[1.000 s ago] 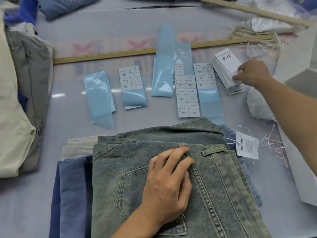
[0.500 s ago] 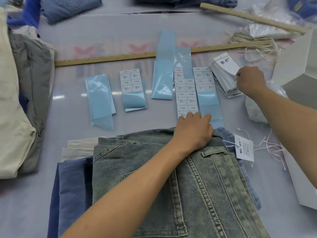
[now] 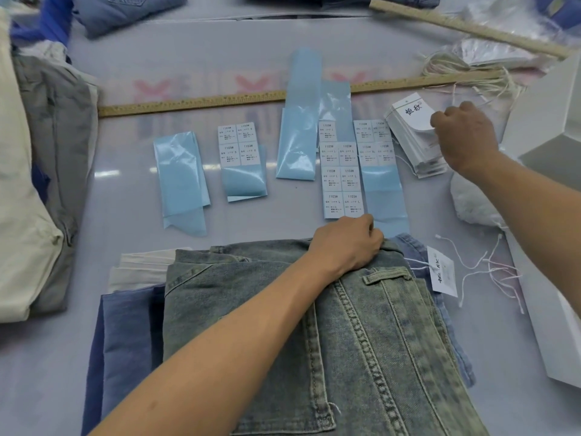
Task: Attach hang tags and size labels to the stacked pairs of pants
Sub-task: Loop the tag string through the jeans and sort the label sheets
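Note:
A stack of folded pants lies in front of me, with washed grey-green jeans [image 3: 361,341] on top. My left hand [image 3: 349,243] rests on their waistband, its fingers curled over the far edge just below a sheet of size labels [image 3: 344,180]. Two more label sheets [image 3: 239,146] [image 3: 374,143] lie on blue backing strips. At the right, my right hand [image 3: 465,136] pinches the top hang tag [image 3: 412,116] and bends it up off the pile of hang tags [image 3: 424,158]. A lower pair of blue jeans carries a strung hang tag [image 3: 443,275].
Bare blue backing strips [image 3: 180,174] [image 3: 298,121] lie among the sheets. A wooden ruler [image 3: 195,103] crosses behind them, and another [image 3: 465,26] lies at the back right. Loose white strings [image 3: 490,265], a string bundle [image 3: 452,66], a white box [image 3: 553,146] and piled garments [image 3: 37,171] surround the work area.
My left hand slid from the jeans' back pocket up to the waistband edge by the label sheet. My right hand stayed at the tag pile and lifted the top tag.

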{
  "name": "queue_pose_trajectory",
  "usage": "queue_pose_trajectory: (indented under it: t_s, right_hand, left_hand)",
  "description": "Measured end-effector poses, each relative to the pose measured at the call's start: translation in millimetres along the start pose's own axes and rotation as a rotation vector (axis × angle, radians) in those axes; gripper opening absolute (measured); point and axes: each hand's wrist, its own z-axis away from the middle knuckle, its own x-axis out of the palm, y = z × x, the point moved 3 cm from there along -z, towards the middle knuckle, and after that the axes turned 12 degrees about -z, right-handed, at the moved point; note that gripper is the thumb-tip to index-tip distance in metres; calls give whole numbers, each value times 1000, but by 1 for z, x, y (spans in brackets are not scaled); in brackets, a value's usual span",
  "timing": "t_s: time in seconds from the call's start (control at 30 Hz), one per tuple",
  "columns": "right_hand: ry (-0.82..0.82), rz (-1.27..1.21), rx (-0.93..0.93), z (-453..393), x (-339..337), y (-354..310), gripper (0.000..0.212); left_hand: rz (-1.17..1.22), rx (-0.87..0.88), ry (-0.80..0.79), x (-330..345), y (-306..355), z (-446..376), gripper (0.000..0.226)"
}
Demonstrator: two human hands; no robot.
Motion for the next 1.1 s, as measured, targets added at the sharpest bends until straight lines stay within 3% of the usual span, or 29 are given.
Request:
queue_pose_trajectory:
  t_s: [0.27, 0.37, 0.53, 0.63, 0.83, 1.1]
  right_hand:
    - [-85, -9, 98, -12, 2, 8, 21]
    - [-120, -164, 186, -22, 2, 11, 13]
    - [-52, -451, 316, -39, -7, 18, 24]
    - [-71, -552, 350, -44, -9, 20, 14]
    - [-164, -316, 190, -50, -10, 8, 31]
    - [-241, -177, 51, -57, -11, 6, 10]
  left_hand:
    - [3, 1, 20, -1, 1, 0, 28]
    - [4, 5, 25, -2, 1, 2, 29]
    - [8, 8, 24, -2, 2, 2, 29]
    - [4, 10, 22, -2, 1, 1, 29]
    - [5, 11, 18, -2, 1, 0, 30]
    - [19, 13, 31, -2, 1, 2, 30]
